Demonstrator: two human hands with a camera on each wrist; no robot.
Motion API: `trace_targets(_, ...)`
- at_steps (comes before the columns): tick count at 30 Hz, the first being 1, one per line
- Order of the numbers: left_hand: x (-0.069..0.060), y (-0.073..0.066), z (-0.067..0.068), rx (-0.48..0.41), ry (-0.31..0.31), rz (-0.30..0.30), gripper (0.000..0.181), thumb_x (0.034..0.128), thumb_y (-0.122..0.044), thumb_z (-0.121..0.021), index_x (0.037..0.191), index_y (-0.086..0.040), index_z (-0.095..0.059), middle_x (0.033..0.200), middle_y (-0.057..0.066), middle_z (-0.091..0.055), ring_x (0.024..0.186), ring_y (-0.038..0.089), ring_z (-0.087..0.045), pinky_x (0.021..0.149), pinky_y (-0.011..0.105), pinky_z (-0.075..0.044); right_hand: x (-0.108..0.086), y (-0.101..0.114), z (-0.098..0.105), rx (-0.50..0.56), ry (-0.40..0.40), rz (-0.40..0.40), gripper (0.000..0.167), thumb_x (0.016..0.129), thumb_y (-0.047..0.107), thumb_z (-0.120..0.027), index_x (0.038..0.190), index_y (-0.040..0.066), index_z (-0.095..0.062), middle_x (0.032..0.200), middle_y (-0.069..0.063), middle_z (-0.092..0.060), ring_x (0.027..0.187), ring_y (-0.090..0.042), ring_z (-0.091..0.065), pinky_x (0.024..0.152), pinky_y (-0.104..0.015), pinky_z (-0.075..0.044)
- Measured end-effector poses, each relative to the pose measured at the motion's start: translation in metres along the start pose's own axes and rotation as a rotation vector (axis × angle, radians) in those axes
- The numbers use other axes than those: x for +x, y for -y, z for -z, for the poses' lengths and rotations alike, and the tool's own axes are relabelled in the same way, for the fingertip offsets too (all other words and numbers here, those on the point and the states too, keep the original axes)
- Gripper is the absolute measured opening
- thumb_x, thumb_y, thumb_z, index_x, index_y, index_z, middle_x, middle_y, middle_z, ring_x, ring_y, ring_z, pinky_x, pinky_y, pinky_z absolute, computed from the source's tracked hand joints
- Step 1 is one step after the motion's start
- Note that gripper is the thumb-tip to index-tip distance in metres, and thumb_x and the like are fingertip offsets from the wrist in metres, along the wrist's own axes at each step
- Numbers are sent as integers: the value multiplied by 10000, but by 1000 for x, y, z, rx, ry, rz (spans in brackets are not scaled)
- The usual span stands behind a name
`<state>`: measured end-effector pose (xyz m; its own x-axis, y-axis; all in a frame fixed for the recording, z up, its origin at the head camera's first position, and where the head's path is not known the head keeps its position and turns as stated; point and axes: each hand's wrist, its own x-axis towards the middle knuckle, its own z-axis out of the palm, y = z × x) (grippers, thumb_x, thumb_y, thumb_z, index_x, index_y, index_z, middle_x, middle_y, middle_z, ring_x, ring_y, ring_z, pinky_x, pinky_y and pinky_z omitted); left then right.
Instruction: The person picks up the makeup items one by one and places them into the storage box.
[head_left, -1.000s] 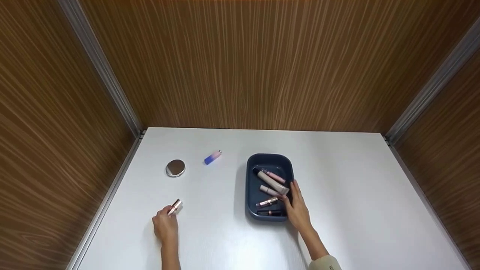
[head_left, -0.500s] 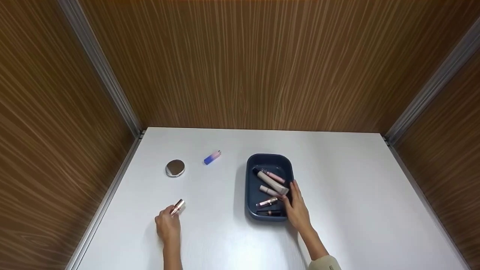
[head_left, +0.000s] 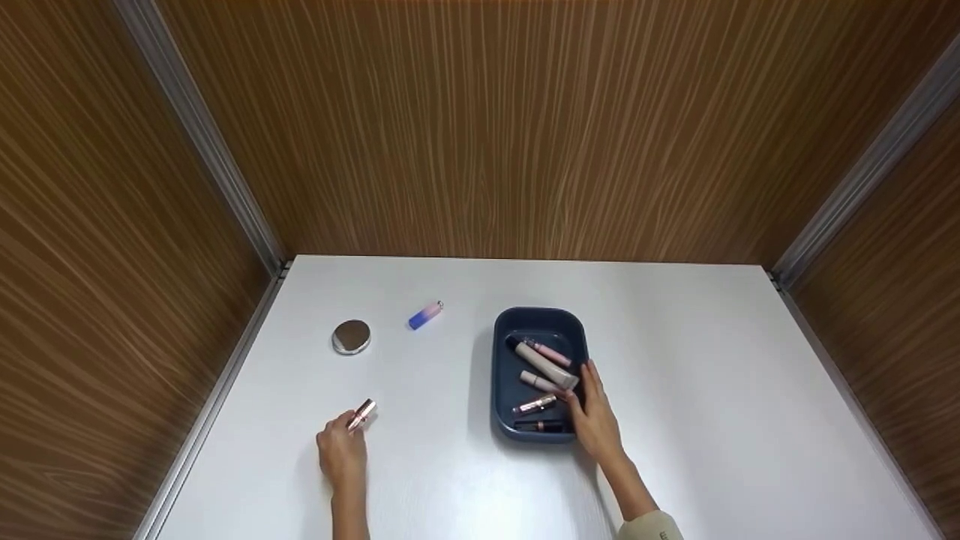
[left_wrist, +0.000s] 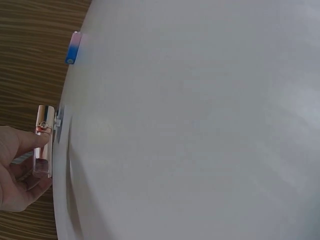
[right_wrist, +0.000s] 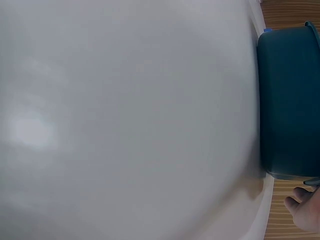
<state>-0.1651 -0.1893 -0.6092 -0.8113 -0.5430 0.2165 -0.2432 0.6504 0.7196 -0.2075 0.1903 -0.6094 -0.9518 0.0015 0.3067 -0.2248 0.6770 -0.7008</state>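
Note:
My left hand [head_left: 343, 451] pinches a rose-gold lipstick tube [head_left: 361, 415] between thumb and fingers, over the left front of the white table. In the left wrist view, the lipstick tube [left_wrist: 44, 140] shows a small ring emblem and a clear lower end. My right hand [head_left: 598, 427] holds the right wall of a dark blue bin [head_left: 501, 375], thumb over the rim and fingers along the outside. Inside lie a pale squeeze tube [head_left: 546, 365], a pink tube [head_left: 553, 354], a small pale tube [head_left: 537, 381], a shiny lip tube [head_left: 535, 405] and a black tube [head_left: 538, 426].
A round compact mirror [head_left: 351, 337] lies on the left of the white table [head_left: 712, 390]. Behind it to the right is a pink-and-blue lip gloss tube [head_left: 425, 315]. Wood-grain panels [head_left: 480, 135] enclose the back and sides.
My left hand has drifted slightly to the right with the lipstick tube in its grip. The right hand and the bin have stayed in place.

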Motion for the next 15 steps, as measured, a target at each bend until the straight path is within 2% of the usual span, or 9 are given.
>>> trace_targets(7, -1, -3, 1, -2, 18, -1, 257, 744, 68, -670, 1000, 48, -655, 956, 236, -620, 867, 405, -537, 717, 497, -446, -1, 3, 0, 22, 5, -11, 557, 943, 190, -493, 1404, -44, -287, 1479, -168, -205, 1310, -369, -232, 1003, -517, -247)
trace_targets(15, -1, -5, 0, -1, 42, -6, 255, 753, 77, -655, 1007, 57, -652, 956, 236, -620, 864, 394, -535, 727, 487, -443, -1, 3, -1, 25, -22, 15, 545, 937, 165, -506, 1391, -60, -306, 1468, -182, -228, 1309, -365, -237, 1008, -500, -243)
